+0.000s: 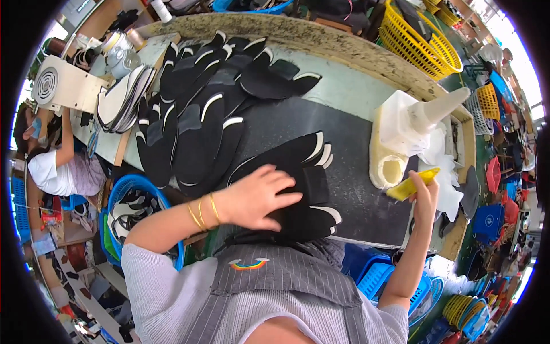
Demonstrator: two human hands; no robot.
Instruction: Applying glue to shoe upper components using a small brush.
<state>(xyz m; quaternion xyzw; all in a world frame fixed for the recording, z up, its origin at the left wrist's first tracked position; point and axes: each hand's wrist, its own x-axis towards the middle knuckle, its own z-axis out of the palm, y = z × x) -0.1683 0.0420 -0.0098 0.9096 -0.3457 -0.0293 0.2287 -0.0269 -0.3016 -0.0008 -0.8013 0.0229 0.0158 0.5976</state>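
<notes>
My left hand (260, 195) lies with fingers spread on a fanned stack of black shoe-upper pieces (298, 166) with white edges, close to my body. In my right hand (425, 195) is a yellow flat brush (413, 183), gripped between thumb and fingers. Its lower end is tilted toward the round opening of a white plastic glue bottle (395, 132) that has a long spout. Whether the brush touches the bottle's rim, I cannot tell. More black uppers (197, 132) are piled on the left side of the table.
A dark mat (355, 137) covers part of the pale table, which has a raised worn wooden edge (321, 35). A blue basket (129, 183) of pieces stands at the left, a yellow basket (421, 43) beyond the table. A co-worker (63, 166) sits at far left beside a cream machine (63, 83).
</notes>
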